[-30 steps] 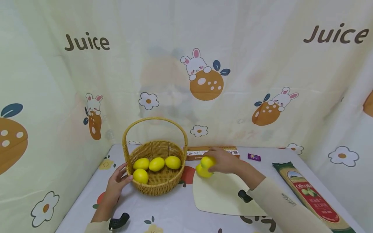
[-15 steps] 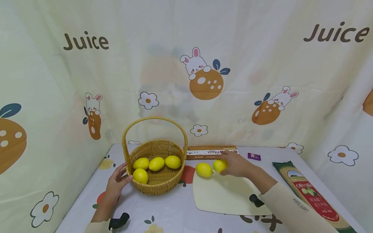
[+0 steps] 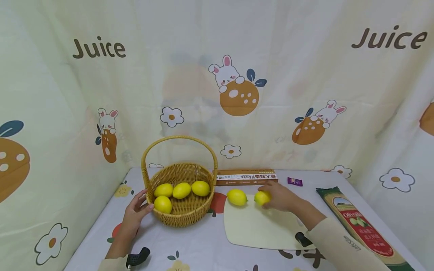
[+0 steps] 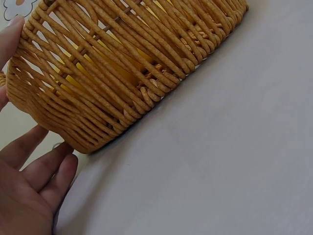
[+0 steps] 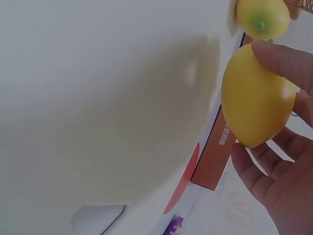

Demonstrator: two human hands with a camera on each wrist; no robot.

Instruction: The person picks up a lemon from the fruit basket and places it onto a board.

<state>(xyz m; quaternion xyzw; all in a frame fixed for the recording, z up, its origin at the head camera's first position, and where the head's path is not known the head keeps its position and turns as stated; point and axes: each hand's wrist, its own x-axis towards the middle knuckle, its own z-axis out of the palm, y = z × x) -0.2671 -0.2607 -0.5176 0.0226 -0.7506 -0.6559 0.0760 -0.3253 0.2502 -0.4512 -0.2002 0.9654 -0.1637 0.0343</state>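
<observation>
My right hand (image 3: pixel 278 195) pinches a lemon (image 3: pixel 262 197) between thumb and fingers, over the back part of a cream cutting board (image 3: pixel 257 229). From the right wrist view, this lemon (image 5: pixel 257 98) hangs pointed end down, casting a shadow on the board. Another lemon (image 3: pixel 237 197) lies just left of it at the board's back left corner. On the left, my left hand (image 3: pixel 134 214) holds the side of a wicker basket (image 3: pixel 183 221), thumb at the rim and fingers along the outer wall. Several lemons (image 3: pixel 182 191) sit inside the basket, whose tall handle (image 3: pixel 179 137) stands upright.
Behind the board lies a brown pasta box (image 3: pixel 247 182). A small purple wrapped packet (image 3: pixel 295 181) rests to its right. Along the right side stretches a long green and red pasta bag (image 3: pixel 364 229). A printed curtain (image 3: pixel 190 94) closes off the back of the table.
My right hand has carried its lemon to the right, away from the lemon at the board's corner, and then lower over the board. My left hand and the basket stay in place.
</observation>
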